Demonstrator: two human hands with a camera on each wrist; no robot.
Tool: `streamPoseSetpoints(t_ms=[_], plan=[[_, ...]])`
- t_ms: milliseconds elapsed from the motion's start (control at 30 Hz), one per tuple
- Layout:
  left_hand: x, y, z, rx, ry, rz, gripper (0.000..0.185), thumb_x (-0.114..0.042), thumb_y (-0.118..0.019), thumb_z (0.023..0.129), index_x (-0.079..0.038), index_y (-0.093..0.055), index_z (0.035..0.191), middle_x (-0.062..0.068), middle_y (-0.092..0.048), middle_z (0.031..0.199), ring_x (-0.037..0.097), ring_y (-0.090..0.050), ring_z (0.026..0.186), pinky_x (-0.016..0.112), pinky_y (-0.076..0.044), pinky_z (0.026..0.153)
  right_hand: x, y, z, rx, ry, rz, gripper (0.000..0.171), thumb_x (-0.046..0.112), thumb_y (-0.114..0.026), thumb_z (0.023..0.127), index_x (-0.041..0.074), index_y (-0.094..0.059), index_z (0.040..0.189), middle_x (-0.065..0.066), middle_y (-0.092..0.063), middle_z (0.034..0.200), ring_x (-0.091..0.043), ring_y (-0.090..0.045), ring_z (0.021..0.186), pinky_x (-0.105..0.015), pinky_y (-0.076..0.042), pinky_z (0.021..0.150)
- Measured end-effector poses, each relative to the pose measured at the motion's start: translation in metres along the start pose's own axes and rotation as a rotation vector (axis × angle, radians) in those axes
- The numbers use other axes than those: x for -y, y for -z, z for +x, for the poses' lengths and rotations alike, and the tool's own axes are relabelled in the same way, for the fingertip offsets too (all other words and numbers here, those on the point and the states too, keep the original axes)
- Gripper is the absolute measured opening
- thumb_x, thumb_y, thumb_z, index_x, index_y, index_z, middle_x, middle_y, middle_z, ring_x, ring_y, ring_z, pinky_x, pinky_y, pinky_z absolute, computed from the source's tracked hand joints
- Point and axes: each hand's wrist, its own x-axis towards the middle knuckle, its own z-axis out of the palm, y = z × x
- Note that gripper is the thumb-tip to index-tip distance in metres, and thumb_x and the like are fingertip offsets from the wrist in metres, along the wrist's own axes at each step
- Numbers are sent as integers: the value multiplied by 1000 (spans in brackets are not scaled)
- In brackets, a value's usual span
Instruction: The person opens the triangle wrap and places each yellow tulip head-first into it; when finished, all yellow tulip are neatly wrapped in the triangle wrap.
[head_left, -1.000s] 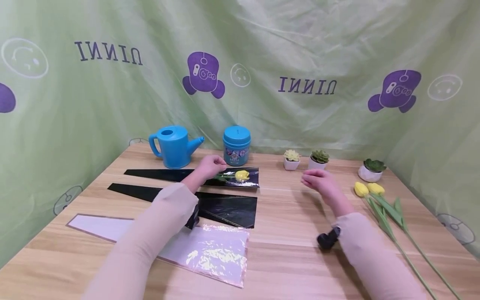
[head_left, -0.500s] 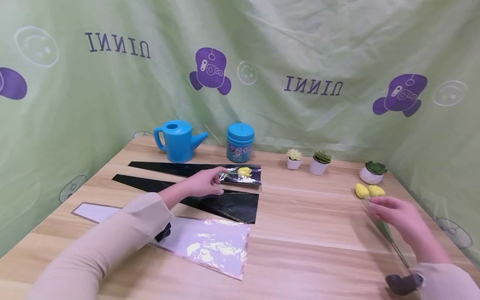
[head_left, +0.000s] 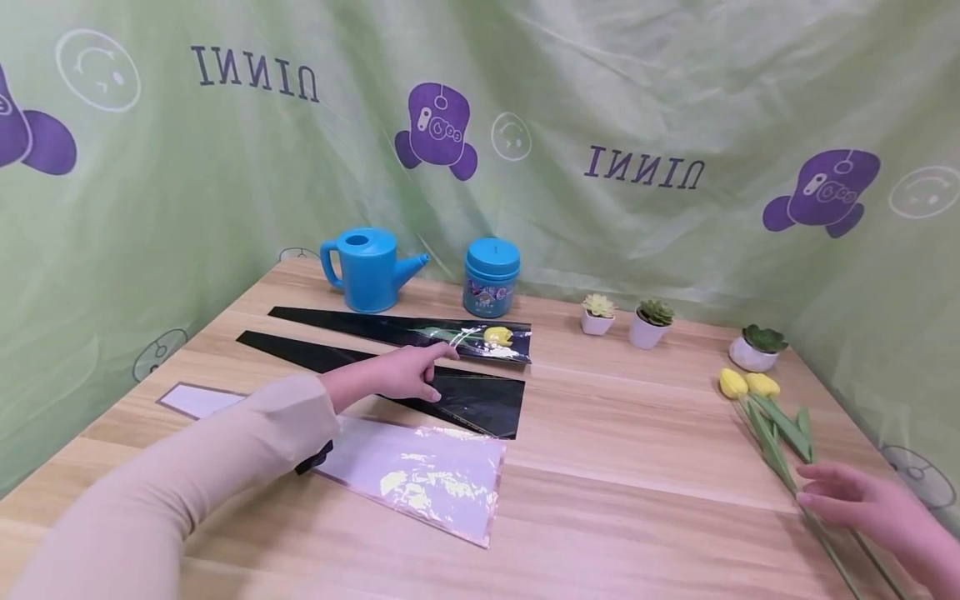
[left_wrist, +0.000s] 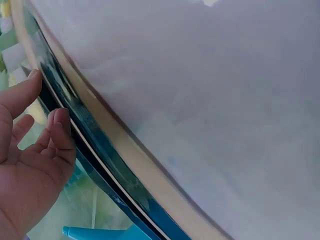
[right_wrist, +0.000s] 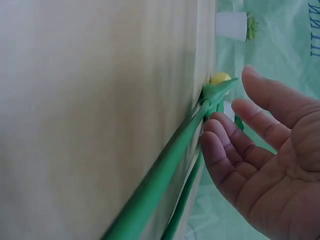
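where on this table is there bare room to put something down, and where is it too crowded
Bare wood runs down the table between the black sleeves' wide ends and the two loose tulips, and along the front edge below the clear sleeve. The left side is crowded with three sleeves; the back edge holds the watering can, jar and small pots.

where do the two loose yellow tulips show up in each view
head: tulips lie at right on the table, heads up, stems running down to the right hand.
left wrist: not in it.
right wrist: green stems run up the middle, one yellow head above.
shared landmark: the right hand by the stems.
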Motion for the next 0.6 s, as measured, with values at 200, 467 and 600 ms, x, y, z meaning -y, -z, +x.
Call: streamPoseSetpoints(t_ms=[200,467,600], plan=[[2,-1,-1,35,-27,51,46,-16,-69,83,-15,-47,123,2,-52,70,14,-49,62,27,-41,59,-8,-3,4,32,-47,-27,70,37,-58,90,-16,-35,130,-26,-59,113,-5,-57,88,-24,-45,69],[6,-3,2,47,-56,46,31,-12,-68,84,-11,-54,112,1,-48,67,13,-46,60,25,-39,58,-13,-7,7,32,-27,-36,66,32,-62,88,-16,-38,127,-17,-63,104,-4,-55,83,-22,-44,67],[9,-5,2,54,-31,-7,29,-11,-68,84,-10,-54,109,0,-48,68,13,-45,61,25,-38,59,-12,-11,7,39,-37,-6,64,28,-63,87,-17,-38,126,-5,-63,95,0,-53,76,-21,-42,66]])
